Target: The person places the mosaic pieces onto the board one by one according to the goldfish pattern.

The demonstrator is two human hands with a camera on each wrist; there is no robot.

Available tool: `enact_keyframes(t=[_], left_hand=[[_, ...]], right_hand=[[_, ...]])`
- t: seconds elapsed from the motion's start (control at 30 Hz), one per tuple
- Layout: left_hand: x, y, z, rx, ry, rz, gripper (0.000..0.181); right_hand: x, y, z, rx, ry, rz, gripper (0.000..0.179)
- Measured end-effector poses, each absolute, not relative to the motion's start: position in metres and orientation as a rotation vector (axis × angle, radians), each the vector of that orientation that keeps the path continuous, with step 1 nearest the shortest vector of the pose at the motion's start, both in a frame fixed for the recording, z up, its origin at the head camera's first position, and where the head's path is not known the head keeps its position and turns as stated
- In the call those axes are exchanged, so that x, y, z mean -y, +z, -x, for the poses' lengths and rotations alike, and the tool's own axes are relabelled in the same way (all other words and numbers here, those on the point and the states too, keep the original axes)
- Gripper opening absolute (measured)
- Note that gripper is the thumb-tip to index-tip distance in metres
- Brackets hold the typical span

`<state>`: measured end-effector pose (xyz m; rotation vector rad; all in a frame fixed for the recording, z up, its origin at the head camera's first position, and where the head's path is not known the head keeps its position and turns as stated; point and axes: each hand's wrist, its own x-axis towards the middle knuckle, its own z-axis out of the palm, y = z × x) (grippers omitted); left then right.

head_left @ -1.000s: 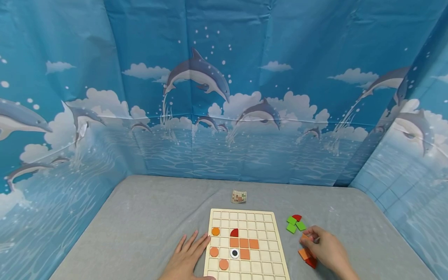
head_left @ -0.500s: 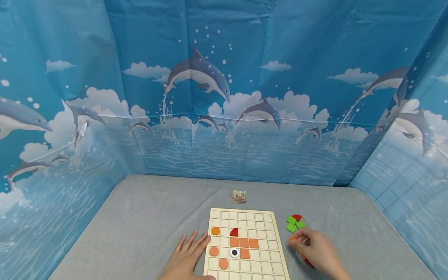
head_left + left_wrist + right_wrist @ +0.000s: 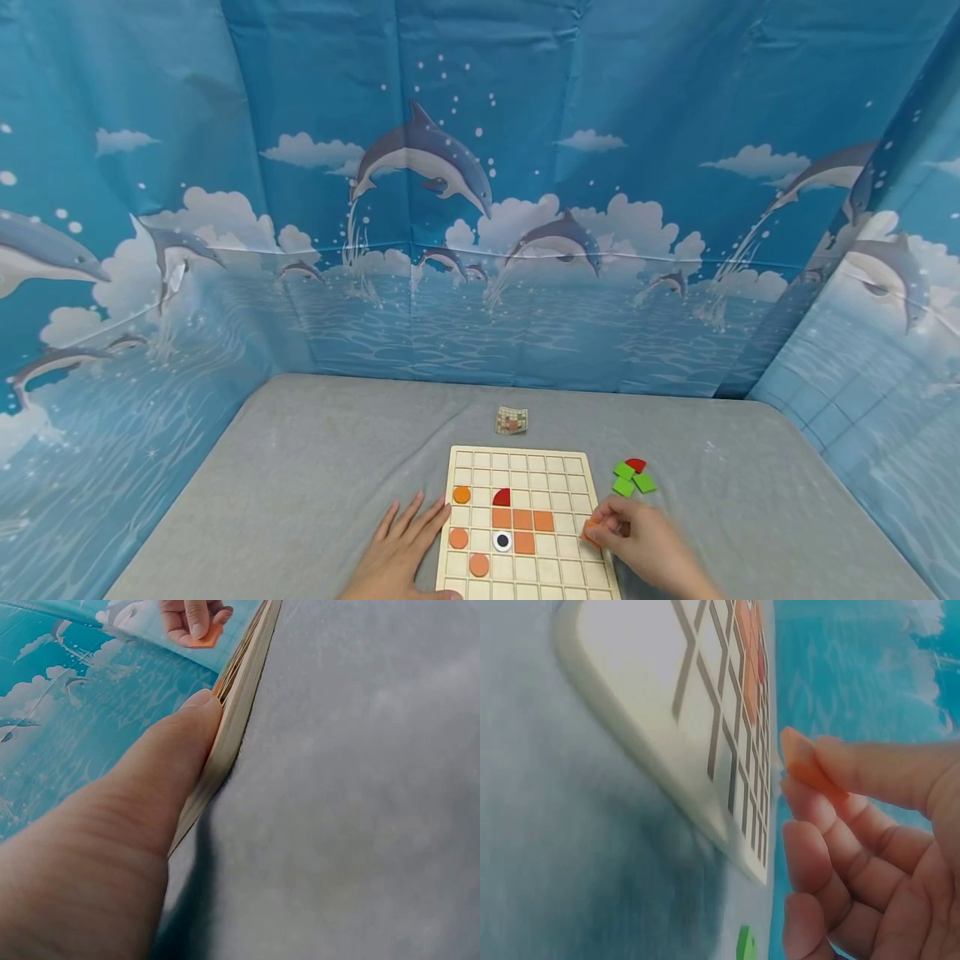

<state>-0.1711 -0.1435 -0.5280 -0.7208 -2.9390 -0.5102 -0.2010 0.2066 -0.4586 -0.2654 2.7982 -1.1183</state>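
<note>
A cream grid board (image 3: pixel 549 571) lies on the grey cloth. My left hand (image 3: pixel 401 550) rests with spread, straight fingers at its left edge; in the left wrist view the thumb (image 3: pixel 169 750) lies along the board's side. Between thumb and fingers, my right hand (image 3: pixel 637 537) pinches an orange tile (image 3: pixel 810 769) over the board's right edge. Set in the grid are several orange square tiles (image 3: pixel 522 520), a red quarter-circle piece (image 3: pixel 502 498) and a white disc with a black centre (image 3: pixel 502 541). Orange round pieces (image 3: pixel 459 538) sit in the left columns.
Right of the board lie green tiles (image 3: pixel 623 487) with another red quarter-circle piece (image 3: pixel 635 465). A small printed grid card (image 3: pixel 512 421) is behind the board. A blue dolphin-print curtain (image 3: pixel 480 333) borders the cloth-covered table (image 3: pixel 337 442) at the back and sides.
From the loose pieces on the right, my right hand has moved left to the board's edge with an orange tile. The other loose orange and red pieces are now behind that hand. My left hand stays put.
</note>
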Motion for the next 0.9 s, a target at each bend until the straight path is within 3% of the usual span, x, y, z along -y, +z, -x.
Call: enact_keyframes(t=[0.2,0.9], left_hand=[[0.144,-0.529,0.172,2.942,-0.537,0.715,0.098],[0.143,-0.526,0.17,2.955,-0.508,0.718,0.1]], right_hand=[[-0.196,-0.459,0.2,-2.769,-1.154,0.428,0.013],[-0.172,-0.466,0.203,-2.705,-1.089,0.624,0.007]])
